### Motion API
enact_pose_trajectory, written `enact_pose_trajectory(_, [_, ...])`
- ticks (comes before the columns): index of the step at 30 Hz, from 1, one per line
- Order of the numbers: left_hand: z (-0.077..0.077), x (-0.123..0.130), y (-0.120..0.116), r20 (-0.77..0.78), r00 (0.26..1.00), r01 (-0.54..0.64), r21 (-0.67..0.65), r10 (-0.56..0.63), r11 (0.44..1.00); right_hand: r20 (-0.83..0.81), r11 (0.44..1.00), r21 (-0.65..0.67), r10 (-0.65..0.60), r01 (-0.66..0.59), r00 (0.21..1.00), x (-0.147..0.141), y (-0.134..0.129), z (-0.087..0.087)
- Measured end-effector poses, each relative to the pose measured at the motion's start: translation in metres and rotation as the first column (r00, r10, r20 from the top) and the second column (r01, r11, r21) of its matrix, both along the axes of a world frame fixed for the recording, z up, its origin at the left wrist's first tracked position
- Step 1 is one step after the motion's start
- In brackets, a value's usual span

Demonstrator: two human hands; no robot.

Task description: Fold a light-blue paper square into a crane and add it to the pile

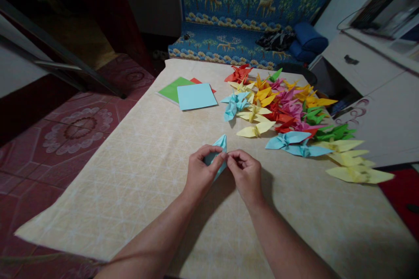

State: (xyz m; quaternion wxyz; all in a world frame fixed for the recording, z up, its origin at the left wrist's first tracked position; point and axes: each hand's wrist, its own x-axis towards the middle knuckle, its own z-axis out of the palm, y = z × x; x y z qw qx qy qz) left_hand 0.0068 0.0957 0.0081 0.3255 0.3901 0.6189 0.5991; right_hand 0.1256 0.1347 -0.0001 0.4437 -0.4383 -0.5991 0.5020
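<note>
Near the middle of the table, a light blue folded paper piece point(221, 141) is gripped by my left hand point(203, 166), thumb and fingers closed on it. Its pointed tip sticks out above the fingers, and part of it shows below them. My right hand point(245, 172) pinches at the right edge of the same paper, its fingertips touching or nearly touching my left thumb. The fingers hide just what the right hand grips. Beyond them, many-coloured folded paper cranes point(286, 113) spread over the table's right side, and a yellow crane point(255, 130) lies closest to my hands.
Square sheets of paper, light blue point(197, 96) on top of green point(176, 89) and red, lie at the table's far left. A cream patterned cloth point(131, 183) covers the table. Behind stands a blue sofa point(222, 37), with a white cabinet point(369, 74) on the right.
</note>
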Motion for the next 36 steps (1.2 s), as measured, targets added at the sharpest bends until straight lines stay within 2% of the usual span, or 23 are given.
enact_pose_trajectory(12, [-0.0008,0.0018,0.0,0.006,0.997,-0.077,0.011,0.077,0.997,-0.013,0.998,-0.038,0.056,-0.057,0.998,-0.0019,-0.0031,-0.0026])
enact_pose_trajectory(19, [0.0,-0.0011,-0.0002,0.043,0.998,0.054,-0.024,-0.053,0.998,0.026,0.998,0.015,0.053,-0.053,0.998,0.0008,-0.0029,-0.0012])
enact_pose_trajectory(24, [0.0002,-0.0057,0.0002,0.153,0.98,0.135,-0.036,-0.128,0.99,0.046,0.996,0.058,0.066,-0.068,0.997,0.0042,-0.0032,-0.0033])
enact_pose_trajectory(30, [-0.0005,-0.0055,-0.0013,0.261,0.96,0.134,-0.11,-0.102,0.985,0.052,0.992,0.081,0.09,-0.094,0.995,0.0013,-0.0049,-0.003])
enact_pose_trajectory(36, [-0.004,-0.0028,-0.0018,0.272,0.961,0.087,-0.117,-0.053,0.989,0.055,0.997,0.022,0.076,-0.077,0.996,-0.0014,-0.005,-0.004])
